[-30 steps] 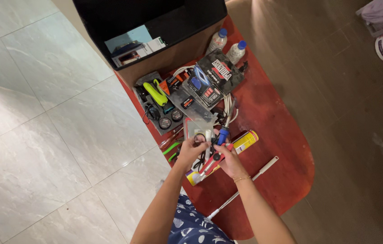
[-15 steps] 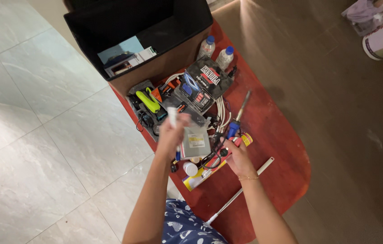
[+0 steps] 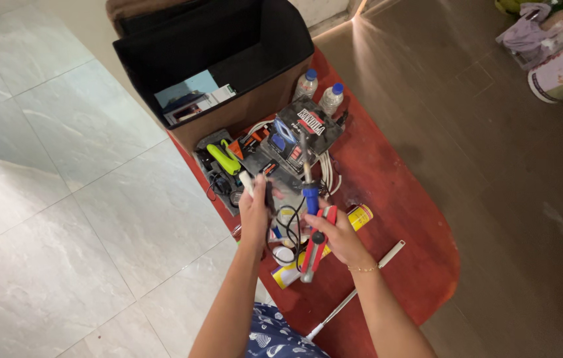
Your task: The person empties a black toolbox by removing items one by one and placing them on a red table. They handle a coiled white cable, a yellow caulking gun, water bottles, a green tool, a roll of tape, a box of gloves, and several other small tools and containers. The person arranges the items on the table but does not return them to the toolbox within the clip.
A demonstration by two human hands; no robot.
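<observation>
Soldering iron (image 3: 308, 178), light and stiff, gripped at its blue handle by the right hand (image 3: 339, 235); left hand (image 3: 255, 213) clutches its black cord (image 3: 289, 229).

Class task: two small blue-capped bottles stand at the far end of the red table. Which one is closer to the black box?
The left bottle, standing right beside the black box. The other bottle stands further right, by the black packaged tool.

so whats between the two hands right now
In the head view, a loop of black cord hangs between the left hand and the right hand, which grips a blue-handled soldering iron. A white round lid lies below the gap.
</observation>
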